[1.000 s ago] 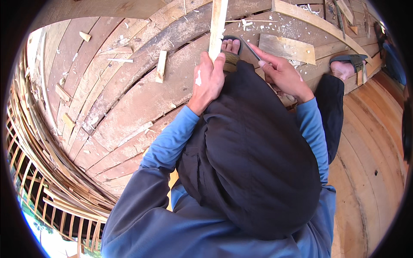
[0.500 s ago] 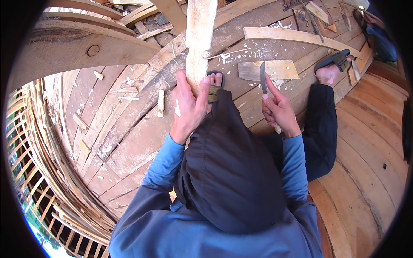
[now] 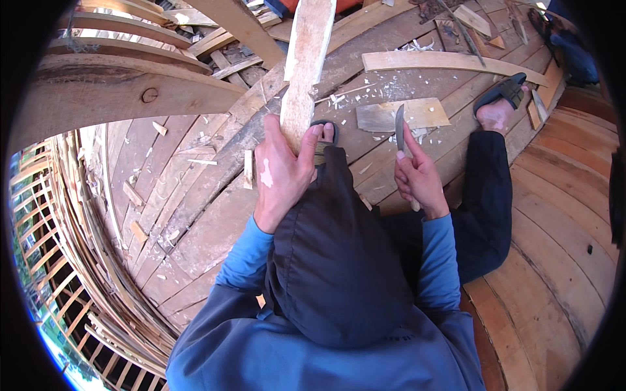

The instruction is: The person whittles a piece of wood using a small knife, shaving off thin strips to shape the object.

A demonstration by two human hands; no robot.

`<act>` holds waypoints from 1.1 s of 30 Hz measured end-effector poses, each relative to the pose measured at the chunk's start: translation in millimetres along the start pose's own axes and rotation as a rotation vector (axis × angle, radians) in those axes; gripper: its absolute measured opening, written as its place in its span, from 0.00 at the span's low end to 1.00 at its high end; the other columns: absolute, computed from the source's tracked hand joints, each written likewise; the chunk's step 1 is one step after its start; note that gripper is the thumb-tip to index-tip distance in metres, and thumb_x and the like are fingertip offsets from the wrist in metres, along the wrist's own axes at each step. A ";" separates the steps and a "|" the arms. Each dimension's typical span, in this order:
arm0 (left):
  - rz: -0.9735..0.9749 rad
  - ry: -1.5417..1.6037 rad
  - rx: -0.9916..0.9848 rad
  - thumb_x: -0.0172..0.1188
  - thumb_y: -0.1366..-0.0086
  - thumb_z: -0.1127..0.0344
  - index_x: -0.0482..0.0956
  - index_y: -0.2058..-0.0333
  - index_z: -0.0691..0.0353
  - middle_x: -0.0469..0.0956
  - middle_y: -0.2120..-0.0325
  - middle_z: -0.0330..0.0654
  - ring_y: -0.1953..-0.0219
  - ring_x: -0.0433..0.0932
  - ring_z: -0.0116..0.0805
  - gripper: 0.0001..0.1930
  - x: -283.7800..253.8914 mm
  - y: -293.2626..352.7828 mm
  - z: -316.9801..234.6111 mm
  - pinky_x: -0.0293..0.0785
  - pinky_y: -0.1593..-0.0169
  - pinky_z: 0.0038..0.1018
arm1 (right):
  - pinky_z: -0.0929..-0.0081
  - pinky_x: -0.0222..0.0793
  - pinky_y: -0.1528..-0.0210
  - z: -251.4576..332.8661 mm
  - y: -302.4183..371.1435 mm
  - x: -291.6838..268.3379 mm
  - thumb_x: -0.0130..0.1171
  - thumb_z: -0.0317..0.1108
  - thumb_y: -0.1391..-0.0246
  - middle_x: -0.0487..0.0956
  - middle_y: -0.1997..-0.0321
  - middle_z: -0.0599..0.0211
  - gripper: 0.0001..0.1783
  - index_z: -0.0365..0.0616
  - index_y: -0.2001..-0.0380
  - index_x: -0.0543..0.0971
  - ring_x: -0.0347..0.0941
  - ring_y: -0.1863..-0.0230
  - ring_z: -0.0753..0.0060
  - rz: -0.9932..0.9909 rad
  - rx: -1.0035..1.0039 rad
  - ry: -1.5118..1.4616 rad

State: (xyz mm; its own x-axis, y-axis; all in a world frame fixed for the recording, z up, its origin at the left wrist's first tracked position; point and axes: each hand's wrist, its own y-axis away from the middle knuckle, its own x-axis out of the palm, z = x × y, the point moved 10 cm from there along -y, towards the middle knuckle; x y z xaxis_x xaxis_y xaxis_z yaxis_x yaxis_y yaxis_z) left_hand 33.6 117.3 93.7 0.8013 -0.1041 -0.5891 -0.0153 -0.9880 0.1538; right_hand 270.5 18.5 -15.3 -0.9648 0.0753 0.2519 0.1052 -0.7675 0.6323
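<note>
My left hand (image 3: 282, 171) is wrapped round the lower part of a pale wooden board (image 3: 306, 58). The board stretches away from me past the top of the view, with a notch cut in each edge partway along. In my right hand (image 3: 419, 177) is a knife (image 3: 400, 130), its blade pointing away from me and my index finger laid along it. The knife's handle shows below my curled fingers. The blade is apart from the board, above a loose flat plank (image 3: 375, 118) on the deck.
A long curved strip of wood (image 3: 450, 61) lies farther off among shavings. Thick curved timbers (image 3: 98, 81) rise at the far left, with bundled thin strips (image 3: 75, 215) below them. My sandalled foot (image 3: 497, 112) rests at the right. A dark blue shape (image 3: 577, 62) shows at the far right.
The view has shifted slightly, so the deck sits lower in it. The board leans a little more to the right at its far end. Both hands keep their hold.
</note>
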 end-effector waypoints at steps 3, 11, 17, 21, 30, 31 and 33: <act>-0.039 -0.008 0.020 0.66 0.33 0.60 0.68 0.60 0.68 0.76 0.80 0.55 0.79 0.78 0.48 0.19 -1.5 1.0 5.9 0.70 0.73 0.39 | 0.83 0.50 0.87 1.2 -1.9 5.7 0.46 0.32 0.28 0.57 0.85 0.83 0.35 0.67 0.23 0.51 0.48 0.87 0.89 0.013 0.000 0.027; -0.067 -0.118 0.047 0.66 0.34 0.61 0.68 0.60 0.69 0.77 0.80 0.57 0.78 0.80 0.51 0.19 -2.4 0.6 9.8 0.71 0.73 0.40 | 0.83 0.51 0.87 7.0 -10.2 27.8 0.47 0.34 0.27 0.57 0.85 0.84 0.34 0.67 0.24 0.53 0.49 0.87 0.89 0.070 0.002 0.091; -0.050 -0.105 0.055 0.67 0.35 0.63 0.66 0.62 0.70 0.75 0.82 0.60 0.79 0.79 0.57 0.19 -0.6 -0.5 10.4 0.71 0.75 0.42 | 0.83 0.51 0.87 7.7 -11.7 34.6 0.46 0.34 0.27 0.57 0.85 0.84 0.33 0.68 0.24 0.53 0.50 0.87 0.89 0.095 -0.004 0.093; -0.038 -0.143 0.065 0.67 0.35 0.63 0.65 0.63 0.70 0.74 0.83 0.60 0.80 0.79 0.60 0.20 0.9 -1.3 10.9 0.71 0.76 0.43 | 0.83 0.51 0.88 8.9 -13.4 33.1 0.45 0.33 0.27 0.57 0.85 0.84 0.33 0.68 0.24 0.54 0.50 0.88 0.89 0.087 -0.023 0.077; 0.040 -0.072 0.022 0.66 0.33 0.62 0.65 0.62 0.70 0.76 0.81 0.59 0.80 0.80 0.55 0.19 13.7 -2.0 22.9 0.73 0.76 0.40 | 0.80 0.68 0.71 30.1 -16.9 46.5 0.45 0.31 0.29 0.69 0.75 0.77 0.29 0.61 0.26 0.62 0.64 0.77 0.85 0.062 -0.201 0.333; 0.078 0.000 -0.037 0.65 0.33 0.62 0.64 0.62 0.69 0.77 0.81 0.56 0.81 0.81 0.50 0.19 17.9 -1.9 24.4 0.73 0.77 0.38 | 0.79 0.71 0.65 33.7 -17.5 49.2 0.45 0.31 0.29 0.75 0.71 0.73 0.29 0.60 0.27 0.63 0.70 0.73 0.82 0.063 -0.201 0.370; 0.155 0.143 -0.156 0.64 0.31 0.63 0.64 0.61 0.69 0.79 0.81 0.52 0.82 0.81 0.42 0.18 27.8 0.4 23.3 0.73 0.78 0.35 | 0.76 0.73 0.54 39.5 -20.3 54.2 0.45 0.31 0.29 0.80 0.57 0.66 0.28 0.57 0.28 0.64 0.77 0.61 0.76 0.064 -0.251 0.406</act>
State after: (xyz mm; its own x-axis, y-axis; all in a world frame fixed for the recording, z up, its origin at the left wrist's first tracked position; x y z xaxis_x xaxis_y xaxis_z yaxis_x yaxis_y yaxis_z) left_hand 41.9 111.3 58.9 0.8734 -0.2248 -0.4321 -0.0614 -0.9309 0.3602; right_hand 225.6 63.3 14.5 -0.9797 -0.1934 -0.0534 0.1543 -0.8964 0.4155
